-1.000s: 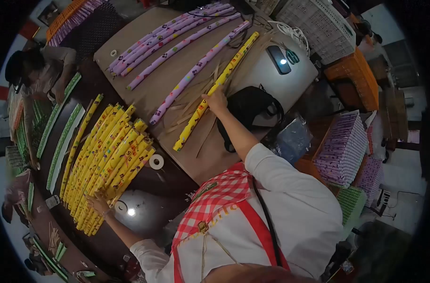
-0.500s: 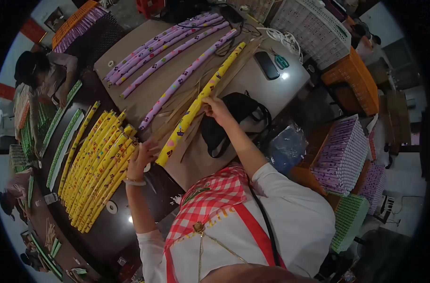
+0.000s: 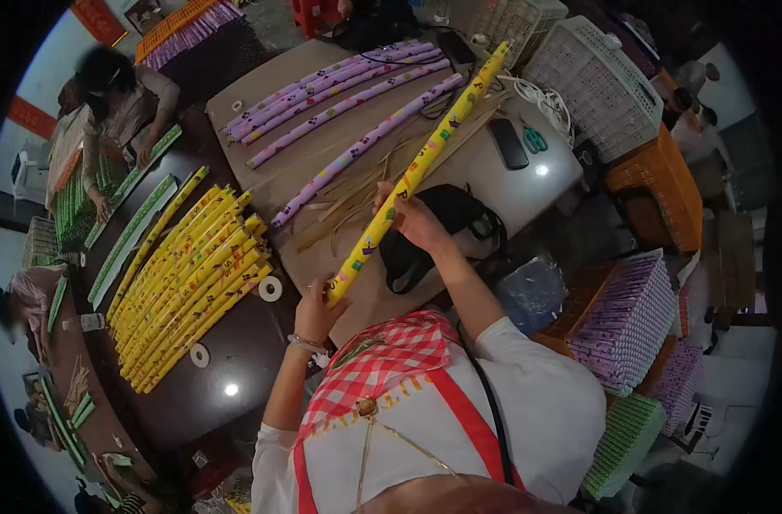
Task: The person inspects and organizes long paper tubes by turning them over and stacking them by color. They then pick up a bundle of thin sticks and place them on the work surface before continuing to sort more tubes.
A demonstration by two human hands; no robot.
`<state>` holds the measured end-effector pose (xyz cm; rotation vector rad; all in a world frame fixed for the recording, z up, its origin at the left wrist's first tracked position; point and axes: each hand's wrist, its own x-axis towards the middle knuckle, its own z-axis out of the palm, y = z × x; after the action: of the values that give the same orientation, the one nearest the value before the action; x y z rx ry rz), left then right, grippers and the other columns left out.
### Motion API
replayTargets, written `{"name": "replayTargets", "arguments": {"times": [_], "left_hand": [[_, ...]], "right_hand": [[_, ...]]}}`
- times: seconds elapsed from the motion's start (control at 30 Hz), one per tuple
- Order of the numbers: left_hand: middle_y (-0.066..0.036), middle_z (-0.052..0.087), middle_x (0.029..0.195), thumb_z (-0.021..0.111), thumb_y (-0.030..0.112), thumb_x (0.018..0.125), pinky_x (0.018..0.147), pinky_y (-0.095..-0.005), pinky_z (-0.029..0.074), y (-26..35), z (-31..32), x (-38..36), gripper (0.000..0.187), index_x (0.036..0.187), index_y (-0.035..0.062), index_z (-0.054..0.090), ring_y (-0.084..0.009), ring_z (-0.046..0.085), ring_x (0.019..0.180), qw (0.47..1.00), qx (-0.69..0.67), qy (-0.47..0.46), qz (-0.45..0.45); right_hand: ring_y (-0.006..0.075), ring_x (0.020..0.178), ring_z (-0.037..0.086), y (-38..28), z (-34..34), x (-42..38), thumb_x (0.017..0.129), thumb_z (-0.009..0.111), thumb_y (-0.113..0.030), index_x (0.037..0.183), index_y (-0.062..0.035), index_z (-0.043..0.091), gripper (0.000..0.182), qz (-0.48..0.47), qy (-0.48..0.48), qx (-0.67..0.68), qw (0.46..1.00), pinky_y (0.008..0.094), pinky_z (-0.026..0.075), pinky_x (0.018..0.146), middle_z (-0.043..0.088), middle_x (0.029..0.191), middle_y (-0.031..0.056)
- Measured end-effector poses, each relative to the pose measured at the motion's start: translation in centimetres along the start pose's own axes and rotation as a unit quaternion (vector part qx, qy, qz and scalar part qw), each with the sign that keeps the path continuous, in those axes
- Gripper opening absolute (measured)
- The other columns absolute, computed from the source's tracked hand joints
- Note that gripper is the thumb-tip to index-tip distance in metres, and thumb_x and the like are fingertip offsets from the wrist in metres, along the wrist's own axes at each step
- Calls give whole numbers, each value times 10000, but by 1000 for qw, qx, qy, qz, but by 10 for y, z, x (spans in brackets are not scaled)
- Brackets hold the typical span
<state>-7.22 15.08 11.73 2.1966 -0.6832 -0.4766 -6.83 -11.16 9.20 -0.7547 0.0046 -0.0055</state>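
Note:
A long yellow patterned tube [image 3: 425, 163] slants across the table in front of me, its far end up beyond the table's back. My right hand [image 3: 418, 224] is closed around it near the middle. At its near, lower end my left hand [image 3: 315, 313] has its fingers closed on the tube. Left of that hand, a pile of similar yellow tubes [image 3: 189, 287] lies on the dark table. Several purple patterned tubes [image 3: 365, 141] rest on the pale table, with thin brown strips [image 3: 331, 206] partly under the held tube.
A phone [image 3: 508, 144], green-handled scissors [image 3: 535, 139] and a black bag [image 3: 446, 218] lie on the pale table [image 3: 554, 180]. Tape rolls [image 3: 271, 289] sit by the pile. Crates [image 3: 656, 184] and stacked purple tubes [image 3: 626, 321] stand right. A co-worker [image 3: 121, 111] handles green strips [image 3: 134, 193] at left.
My left hand has moved from beside the yellow pile to the tube's near end and closed on it. The tube has shifted with my right hand, and the view has turned slightly.

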Motion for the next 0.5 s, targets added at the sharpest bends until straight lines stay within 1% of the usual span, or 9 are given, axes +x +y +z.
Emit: {"name": "replayTargets", "arguments": {"times": [0.07, 0.1, 0.13, 0.17, 0.23, 0.27, 0.4, 0.43, 0.5], "left_hand": [[-128, 549, 816, 711, 197, 667, 595, -358, 447, 0, -2, -4, 419, 1012, 56, 520, -285, 550, 719, 993, 57, 98, 44], [-126, 525, 804, 715, 167, 646, 596, -355, 441, 3, -3, -7, 375, 958, 51, 542, -299, 531, 718, 991, 74, 107, 18], [-126, 525, 804, 715, 167, 646, 596, -355, 441, 2, -2, -9, 375, 958, 51, 542, -299, 531, 718, 991, 76, 111, 13], [-122, 522, 810, 713, 156, 642, 595, -355, 441, 0, -1, -11, 374, 954, 51, 537, -297, 529, 723, 984, 96, 149, 20], [-109, 516, 819, 709, 126, 630, 593, -355, 439, -3, 1, -15, 372, 945, 57, 525, -293, 525, 739, 968, 123, 216, 21], [-109, 516, 819, 709, 126, 630, 593, -355, 439, -4, 2, -15, 372, 945, 57, 525, -293, 525, 739, 967, 125, 220, 13], [-99, 526, 835, 718, 153, 627, 598, -352, 438, -3, 5, -11, 382, 945, 66, 524, -285, 530, 727, 934, 141, 326, 30], [-98, 529, 841, 721, 163, 626, 599, -352, 438, -8, 10, -8, 386, 944, 66, 523, -284, 531, 724, 924, 156, 348, 30], [-117, 528, 870, 728, 172, 616, 626, -374, 432, -12, 20, -5, 443, 976, 51, 500, -300, 526, 753, 918, 154, 366, 11]], "right_hand": [[152, 965, 516, 1, 2, 9, 839, 546, -248, 1225, -84, 422, 437, 15, -15, 4, 1000, 292, 432, 798, 521, 1067, 10], [167, 978, 516, -2, 9, 11, 848, 529, -234, 1237, -72, 407, 439, 22, -28, 0, 999, 302, 423, 823, 517, 1062, 17], [181, 991, 516, -5, 17, 13, 857, 512, -220, 1249, -59, 391, 441, 29, -41, -4, 999, 313, 414, 847, 514, 1057, 24], [191, 1024, 510, -8, 22, 17, 859, 508, -212, 1261, -64, 375, 448, 35, -54, -15, 998, 321, 418, 853, 497, 1105, 19], [195, 1038, 506, -10, 34, 22, 858, 508, -214, 1268, -73, 367, 456, 40, -61, -14, 997, 329, 421, 854, 504, 1102, 20], [200, 1051, 502, -7, 38, 25, 858, 509, -216, 1276, -82, 359, 464, 41, -63, -16, 997, 337, 424, 855, 511, 1099, 20], [201, 1065, 496, 21, 60, 35, 851, 521, -140, 1124, -79, 473, 285, 19, -50, 55, 997, 360, 446, 824, 553, 1020, 33], [211, 1006, 529, 30, 73, 33, 838, 536, -117, 1080, -85, 436, 264, 66, 0, 36, 997, 367, 448, 811, 540, 975, 51], [213, 951, 545, 53, 83, 33, 831, 536, -104, 1096, -97, 394, 301, 78, 12, -7, 997, 369, 446, 809, 522, 942, 57]]}}
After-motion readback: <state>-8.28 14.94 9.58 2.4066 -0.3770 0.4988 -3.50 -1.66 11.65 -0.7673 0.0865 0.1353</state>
